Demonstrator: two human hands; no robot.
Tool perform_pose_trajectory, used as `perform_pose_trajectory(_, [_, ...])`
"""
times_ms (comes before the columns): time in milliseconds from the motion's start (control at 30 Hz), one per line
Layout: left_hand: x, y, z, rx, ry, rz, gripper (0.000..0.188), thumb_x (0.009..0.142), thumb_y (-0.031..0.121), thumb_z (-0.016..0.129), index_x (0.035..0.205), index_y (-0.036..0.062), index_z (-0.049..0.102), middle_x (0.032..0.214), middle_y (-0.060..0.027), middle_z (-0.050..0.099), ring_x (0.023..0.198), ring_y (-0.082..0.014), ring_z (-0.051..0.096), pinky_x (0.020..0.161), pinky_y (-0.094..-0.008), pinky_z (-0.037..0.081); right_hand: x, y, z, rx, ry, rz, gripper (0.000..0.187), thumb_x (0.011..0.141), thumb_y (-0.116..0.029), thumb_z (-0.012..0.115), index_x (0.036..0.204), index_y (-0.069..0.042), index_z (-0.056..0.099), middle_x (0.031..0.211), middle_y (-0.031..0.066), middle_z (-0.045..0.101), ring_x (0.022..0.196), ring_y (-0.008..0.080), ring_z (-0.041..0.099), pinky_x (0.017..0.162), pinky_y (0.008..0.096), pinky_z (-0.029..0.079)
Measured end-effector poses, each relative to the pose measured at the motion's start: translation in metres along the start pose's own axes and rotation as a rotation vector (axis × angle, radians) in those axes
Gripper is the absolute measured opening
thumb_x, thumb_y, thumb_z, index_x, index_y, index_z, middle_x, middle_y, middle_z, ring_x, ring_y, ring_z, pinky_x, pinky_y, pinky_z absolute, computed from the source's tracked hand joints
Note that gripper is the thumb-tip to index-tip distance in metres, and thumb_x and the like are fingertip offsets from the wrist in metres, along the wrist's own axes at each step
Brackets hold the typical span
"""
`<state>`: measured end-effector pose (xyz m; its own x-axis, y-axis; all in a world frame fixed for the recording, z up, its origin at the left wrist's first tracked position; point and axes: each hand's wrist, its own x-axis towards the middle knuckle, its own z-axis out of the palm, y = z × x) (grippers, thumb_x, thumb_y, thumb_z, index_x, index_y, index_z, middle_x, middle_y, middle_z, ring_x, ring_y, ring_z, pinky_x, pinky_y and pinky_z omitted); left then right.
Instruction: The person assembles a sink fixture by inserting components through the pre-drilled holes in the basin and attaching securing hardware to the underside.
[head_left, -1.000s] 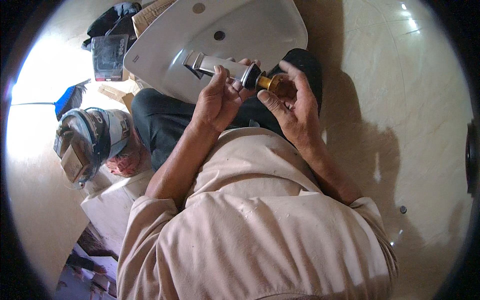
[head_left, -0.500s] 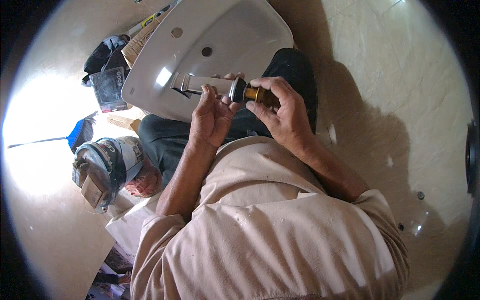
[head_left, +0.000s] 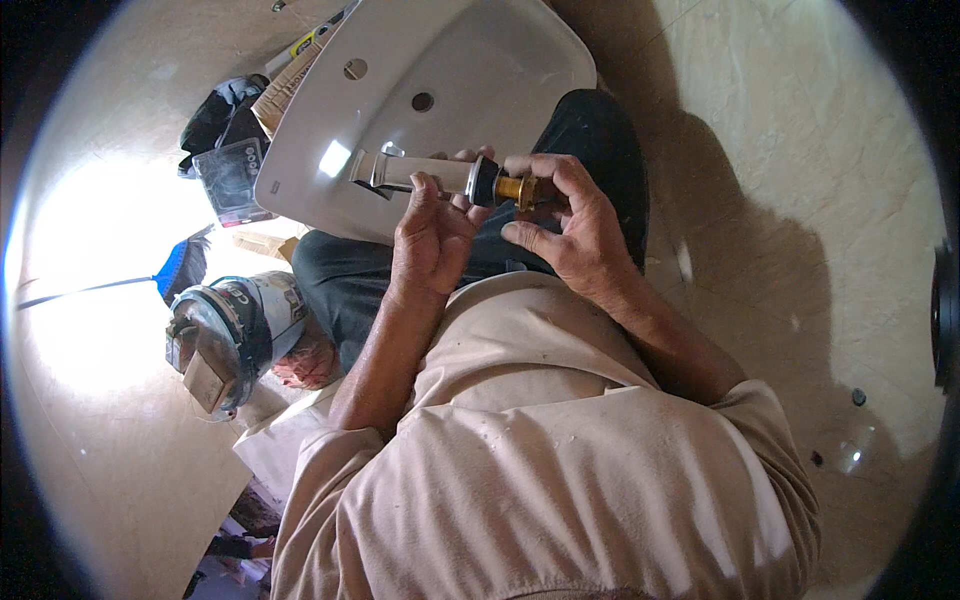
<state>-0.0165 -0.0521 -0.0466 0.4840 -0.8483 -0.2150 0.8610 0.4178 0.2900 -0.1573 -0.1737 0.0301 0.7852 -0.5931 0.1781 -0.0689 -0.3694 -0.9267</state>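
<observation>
A chrome basin faucet (head_left: 440, 172) lies across my left hand (head_left: 435, 225), its flat spout pointing left and its black-ringed base to the right. My left thumb presses on its near side, and the fingers wrap beneath it. From the base sticks a brass threaded shank with a nut (head_left: 517, 190). My right hand (head_left: 580, 220) curves around the brass end with thumb and fingers apart; whether a fingertip behind it touches the brass is hidden. Just beyond the faucet, the white washbasin (head_left: 480, 60) leans by my legs, with two round holes showing.
Left of my knee stand a paint-stained bucket (head_left: 255, 310) with a small box (head_left: 208, 380) on its lid and a blue broom (head_left: 182, 268). A clear-lidded case (head_left: 230, 178), a dark bag (head_left: 215, 120) and cardboard (head_left: 285, 90) lie beside the basin. Small dark bits (head_left: 858, 397) dot the right floor.
My right thumb has come away from the brass nut, and the right fingers have loosened, so more brass shows. My left hand keeps its hold on the faucet. The whole view has shifted slightly.
</observation>
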Motion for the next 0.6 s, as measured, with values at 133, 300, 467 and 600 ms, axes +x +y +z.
perform_pose_trajectory(133, [0.001, -0.001, -0.002, 0.036, -0.001, -0.006, 0.04, 0.105, 0.035, 0.062, 0.135, 0.0127, 0.05, 0.145, -0.0171, 0.056, 0.147, -0.0354, 0.046, 0.116, -0.0552, 0.049, 0.001, 0.004, -0.009, 0.176, -0.068, 0.457, 0.044, 0.085, -0.01, 0.084, 0.125, -0.005, 0.065, 0.116, 0.0146, 0.067, 0.103, 0.0201, 0.068, 0.086, 0.0342, 0.057])
perform_pose_trajectory(300, [0.001, -0.002, 0.0, 0.078, 0.018, -0.005, 0.04, 0.107, 0.035, 0.057, 0.138, 0.0122, 0.047, 0.145, -0.0175, 0.056, 0.147, -0.0354, 0.045, 0.114, -0.0547, 0.05, 0.006, 0.011, -0.008, -0.215, 0.008, -0.177, 0.039, 0.093, -0.023, 0.081, 0.121, -0.001, 0.065, 0.105, 0.0147, 0.07, 0.089, 0.0214, 0.07, 0.081, 0.0337, 0.058])
perform_pose_trajectory(467, [0.001, -0.003, 0.006, 0.081, 0.021, -0.008, 0.039, 0.107, 0.036, 0.056, 0.138, 0.0124, 0.047, 0.144, -0.0173, 0.056, 0.148, -0.0347, 0.044, 0.116, -0.0561, 0.047, 0.005, -0.002, -0.012, 0.17, -0.066, 0.431, 0.036, 0.09, -0.02, 0.083, 0.116, -0.001, 0.066, 0.105, 0.0149, 0.071, 0.096, 0.0241, 0.07, 0.083, 0.0378, 0.056])
perform_pose_trajectory(600, [0.0, -0.003, -0.009, 0.139, 0.029, -0.007, 0.042, 0.108, 0.037, 0.056, 0.141, 0.0126, 0.047, 0.145, -0.0157, 0.055, 0.147, -0.0357, 0.045, 0.12, -0.0608, 0.039, -0.005, 0.02, -0.013, -0.029, -0.117, 0.154, 0.041, 0.092, -0.022, 0.082, 0.122, -0.001, 0.063, 0.124, 0.0144, 0.062, 0.113, 0.0205, 0.065, 0.087, 0.0349, 0.057])
